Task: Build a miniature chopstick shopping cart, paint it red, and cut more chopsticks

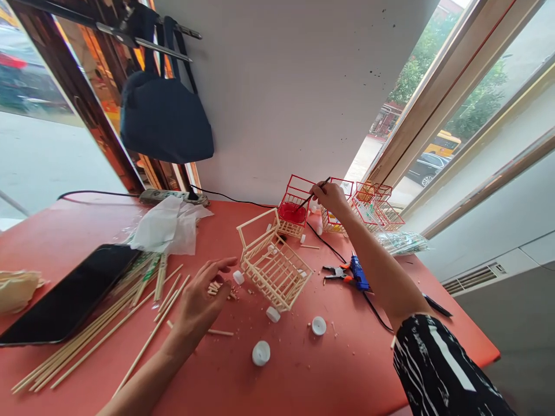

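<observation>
My right hand pinches a thin dark brush, its tip down in a red dish at the back of the table. The dish rests in a stick frame with red upper bars. In front of it stands an unpainted wooden stick cart with white caps as wheels. My left hand is just left of the cart, fingers apart and holding nothing, near a white wheel.
On the red table lie a black tablet, long sticks, loose white caps, pliers and a blue glue gun with a cord. More red-edged stick frames stand back right. A plastic bag lies back left.
</observation>
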The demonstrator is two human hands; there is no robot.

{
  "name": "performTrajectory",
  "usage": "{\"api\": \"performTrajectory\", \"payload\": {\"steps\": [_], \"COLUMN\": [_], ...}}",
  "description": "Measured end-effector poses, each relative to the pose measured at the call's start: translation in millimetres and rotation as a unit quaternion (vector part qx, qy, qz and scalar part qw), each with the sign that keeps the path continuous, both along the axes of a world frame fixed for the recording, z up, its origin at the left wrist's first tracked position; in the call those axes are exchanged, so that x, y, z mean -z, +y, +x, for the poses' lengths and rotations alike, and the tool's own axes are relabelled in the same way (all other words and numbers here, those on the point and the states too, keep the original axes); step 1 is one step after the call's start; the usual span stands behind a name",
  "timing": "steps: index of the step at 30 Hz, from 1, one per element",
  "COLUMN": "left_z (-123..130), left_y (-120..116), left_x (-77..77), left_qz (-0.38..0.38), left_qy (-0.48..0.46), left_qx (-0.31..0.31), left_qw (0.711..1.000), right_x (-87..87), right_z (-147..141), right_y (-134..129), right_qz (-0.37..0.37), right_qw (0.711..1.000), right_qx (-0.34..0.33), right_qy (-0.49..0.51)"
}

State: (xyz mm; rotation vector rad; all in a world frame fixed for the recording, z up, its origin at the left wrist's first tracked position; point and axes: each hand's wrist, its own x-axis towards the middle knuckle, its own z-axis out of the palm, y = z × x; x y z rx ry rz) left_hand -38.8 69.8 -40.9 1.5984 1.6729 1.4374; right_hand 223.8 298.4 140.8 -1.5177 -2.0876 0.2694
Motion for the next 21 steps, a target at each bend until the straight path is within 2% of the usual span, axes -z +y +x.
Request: {"api": "performTrajectory", "payload": {"steps": [5, 10, 14, 21], "left_z": [0.6, 0.5, 0.7, 1.5], "left_y": [-0.2, 0.8, 0.4, 1.0], "left_x": [1.8, 1.8, 0.4, -1.6], "left_qz": [0.01, 0.024, 0.029, 0.011], "left_qy": [0.006, 0.015, 0.011, 0.012], "left_qx": [0.003, 0.008, 0.011, 0.011], "left_qw": [1.0, 1.0, 0.999, 1.0], "right_x": [6.4, 11.4, 14.1, 14.2], "right_z": [5.2, -2.7, -5.9, 13.8], "right_y": [-9.5, -8.9, -5.6, -18.0], "right_qz": [-0.004, 0.01, 0.029, 0.044], "right_qw": [1.0, 0.999, 0.999, 0.998], "right_qx": [0.0, -0.034, -0.017, -0.035], "right_qy": [-0.005, -0.008, -0.011, 0.014]}}
